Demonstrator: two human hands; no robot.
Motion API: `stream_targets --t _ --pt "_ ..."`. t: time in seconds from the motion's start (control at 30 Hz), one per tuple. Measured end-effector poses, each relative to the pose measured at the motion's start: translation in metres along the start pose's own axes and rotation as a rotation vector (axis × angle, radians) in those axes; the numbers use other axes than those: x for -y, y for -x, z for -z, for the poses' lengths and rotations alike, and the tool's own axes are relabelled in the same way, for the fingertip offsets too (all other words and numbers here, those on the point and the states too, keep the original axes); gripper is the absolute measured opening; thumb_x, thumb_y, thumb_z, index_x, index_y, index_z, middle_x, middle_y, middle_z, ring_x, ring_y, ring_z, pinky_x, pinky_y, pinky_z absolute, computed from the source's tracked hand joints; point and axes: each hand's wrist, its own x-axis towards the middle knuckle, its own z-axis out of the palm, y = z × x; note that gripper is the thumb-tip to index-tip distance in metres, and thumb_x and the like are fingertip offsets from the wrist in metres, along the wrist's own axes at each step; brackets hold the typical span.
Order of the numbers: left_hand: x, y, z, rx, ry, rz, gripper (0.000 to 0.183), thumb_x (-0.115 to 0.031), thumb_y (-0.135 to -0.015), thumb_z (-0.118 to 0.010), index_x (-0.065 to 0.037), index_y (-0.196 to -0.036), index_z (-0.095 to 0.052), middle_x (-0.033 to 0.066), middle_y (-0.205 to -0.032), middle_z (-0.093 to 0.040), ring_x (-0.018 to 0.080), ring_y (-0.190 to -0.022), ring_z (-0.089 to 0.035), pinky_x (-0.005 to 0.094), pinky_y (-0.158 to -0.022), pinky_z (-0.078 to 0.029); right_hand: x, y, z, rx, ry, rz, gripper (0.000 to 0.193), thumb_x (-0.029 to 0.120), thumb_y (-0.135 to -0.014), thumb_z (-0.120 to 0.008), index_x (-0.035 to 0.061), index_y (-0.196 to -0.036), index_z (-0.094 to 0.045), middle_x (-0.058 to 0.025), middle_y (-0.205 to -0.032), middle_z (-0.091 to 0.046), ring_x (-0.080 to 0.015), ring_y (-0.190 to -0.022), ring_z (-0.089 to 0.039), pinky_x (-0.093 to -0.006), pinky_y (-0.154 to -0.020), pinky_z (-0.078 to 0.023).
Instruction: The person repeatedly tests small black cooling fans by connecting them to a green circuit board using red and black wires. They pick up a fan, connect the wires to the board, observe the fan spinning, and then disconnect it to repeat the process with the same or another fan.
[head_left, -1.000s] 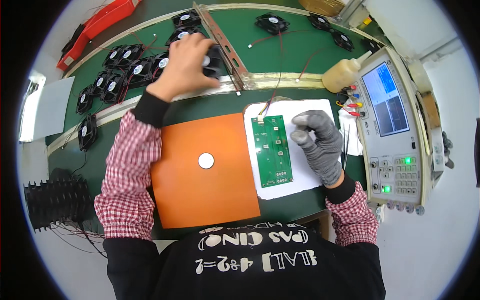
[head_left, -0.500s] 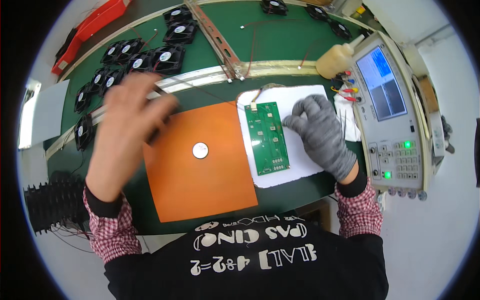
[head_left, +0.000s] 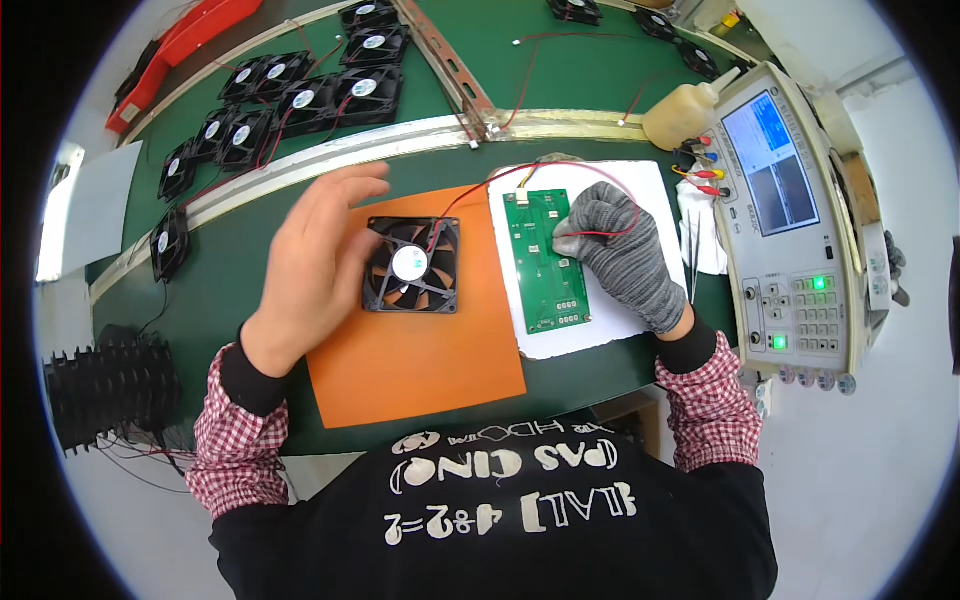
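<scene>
A black square cooling fan (head_left: 412,265) with a round white label lies on the orange sheet (head_left: 420,375). My bare left hand (head_left: 322,262) is beside the fan's left edge, fingers stretched out and thumb by the frame. Whether the thumb touches it I cannot tell. From the fan a red lead (head_left: 515,170) loops over to my right hand (head_left: 622,250), which wears a grey glove. Its thumb and finger pinch the lead's end, and the tip is hidden. Those fingers hover over the right side of a green circuit board (head_left: 545,290) on a white pad (head_left: 625,335).
More black fans (head_left: 300,100) with leads sit at the back left beyond a metal rail (head_left: 320,158). On the right stand a test instrument (head_left: 790,230), clip leads (head_left: 708,175), tweezers (head_left: 692,265) and a yellowish bottle (head_left: 680,118). A black ribbed stack (head_left: 110,390) stands at the left.
A fan has come from my blurred left hand onto the orange sheet, covering its round white spot. My left hand has moved right. The red lead now reaches my right hand, which shifted slightly.
</scene>
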Motion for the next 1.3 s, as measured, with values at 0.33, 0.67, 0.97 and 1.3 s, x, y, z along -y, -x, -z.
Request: stream_targets --t 0.33,0.67,0.97,1.3 --pt "-0.054 0.004 0.002 -0.115 -0.299 -0.263 0.066 -0.028 -0.07 -0.08 -0.003 -0.127 -0.056 0.0125 -0.116 -0.061 0.0304 -0.104 -0.056 0.0429 -0.091 -0.045 -0.007 -0.003 -0.001 -0.014 0.021 0.162 0.019 0.013 -0.072 -0.079 0.0052 -0.081 -0.064 -0.0099 -0.089 -0.058 -0.0281 -0.086 -0.058 -0.0372 -0.079 -0.049" --pt "-0.078 0.017 0.06 0.534 2.21 0.291 0.057 -0.045 -0.101 -0.043 0.01 -0.111 -0.053 0.0291 -0.082 -0.063 0.0429 -0.074 -0.064 0.0494 -0.064 -0.054 -0.005 -0.006 -0.002 -0.013 0.049 0.218 0.019 0.013 -0.07 -0.079 0.0059 -0.075 -0.062 -0.0084 -0.081 -0.056 -0.0282 -0.081 -0.056 -0.0383 -0.075 -0.048" --pt "-0.092 0.029 0.032 -0.816 -0.446 -0.254 0.034 -0.016 -0.092 -0.061 0.002 -0.119 -0.054 0.0177 -0.095 -0.067 0.025 -0.085 -0.067 0.0358 -0.077 -0.054 0.0 -0.001 0.0 0.003 0.027 0.147 0.015 0.011 -0.07 -0.078 0.0054 -0.078 -0.066 -0.0085 -0.084 -0.057 -0.028 -0.085 -0.057 -0.0384 -0.078 -0.048" --pt "-0.076 -0.063 0.019 -0.354 -0.17 -0.337 0.056 -0.006 -0.086 -0.063 0.003 -0.138 -0.044 0.0239 -0.136 -0.049 0.035 -0.126 -0.047 0.0413 -0.105 -0.039 -0.002 -0.002 0.005 0.033 0.227 0.153 0.017 0.018 -0.076 -0.073 0.0045 -0.083 -0.065 -0.0113 -0.085 -0.058 -0.0303 -0.086 -0.06 -0.0388 -0.077 -0.049"
